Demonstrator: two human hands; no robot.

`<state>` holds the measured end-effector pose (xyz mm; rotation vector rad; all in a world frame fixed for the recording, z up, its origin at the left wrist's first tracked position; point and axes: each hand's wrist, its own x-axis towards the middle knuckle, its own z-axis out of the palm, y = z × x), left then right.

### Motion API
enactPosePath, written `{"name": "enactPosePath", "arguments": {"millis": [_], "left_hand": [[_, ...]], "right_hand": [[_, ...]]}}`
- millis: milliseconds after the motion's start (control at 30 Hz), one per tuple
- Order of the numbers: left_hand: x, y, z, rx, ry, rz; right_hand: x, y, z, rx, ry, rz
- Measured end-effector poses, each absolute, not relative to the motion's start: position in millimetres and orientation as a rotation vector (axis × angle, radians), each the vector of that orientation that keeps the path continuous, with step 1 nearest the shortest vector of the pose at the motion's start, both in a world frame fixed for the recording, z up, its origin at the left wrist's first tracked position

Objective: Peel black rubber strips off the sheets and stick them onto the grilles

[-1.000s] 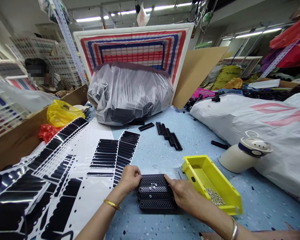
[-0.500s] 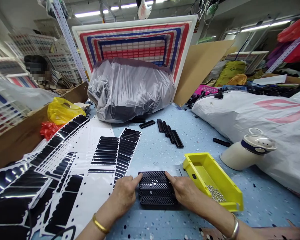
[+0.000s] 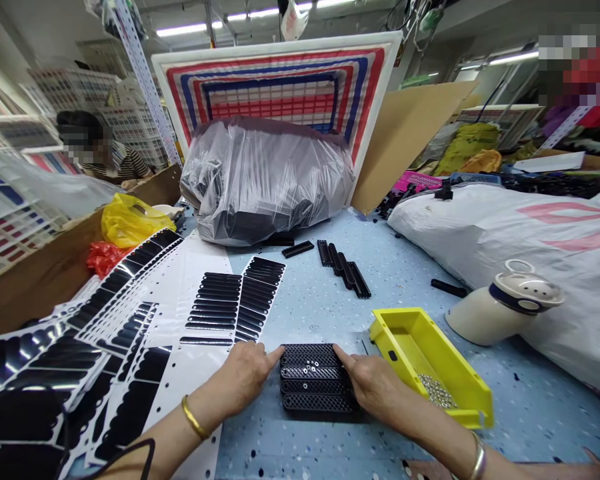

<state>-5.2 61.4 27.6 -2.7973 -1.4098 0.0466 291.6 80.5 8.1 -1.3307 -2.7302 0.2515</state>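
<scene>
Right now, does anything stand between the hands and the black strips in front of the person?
Nothing visible does: the left hand and right hand each have a finger at a far corner of the black strips. The yellow bin sits beyond the right hand.

The only view looks from the wearer's head, forward and down across the speckled blue tabletop (image 3: 403,277). The left hand (image 3: 246,375) and right hand (image 3: 375,387) appear near, below centre; ceiling lights (image 3: 183,30) lie far off.

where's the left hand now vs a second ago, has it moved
Yes, the left hand has shifted left and slightly down in the view, judged against the yellow bin.
</scene>
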Motion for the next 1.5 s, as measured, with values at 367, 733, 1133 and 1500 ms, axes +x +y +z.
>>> {"name": "enactPosePath", "arguments": {"millis": [367,733,1133,1500], "left_hand": [[2.2,48.1,13.6,-2.780,-1.342,0.323],[11.5,60.4,49.3,-2.898,-1.544,0.319],[44.3,46.1,46.9,-2.975,-1.561,0.055],[39.3,51.2,42.8,-2.963,-1.607,0.053]], "right_hand": [[291.2,81.0,7.0,-1.346,-2.756,0.220],[284.3,82.7,30.9,-1.386,-2.640,0.335],[256.8,50.1,41.0,-1.296,-2.815,0.157],[269.8,57.1,20.7,-1.262,-2.744,0.070]]}}
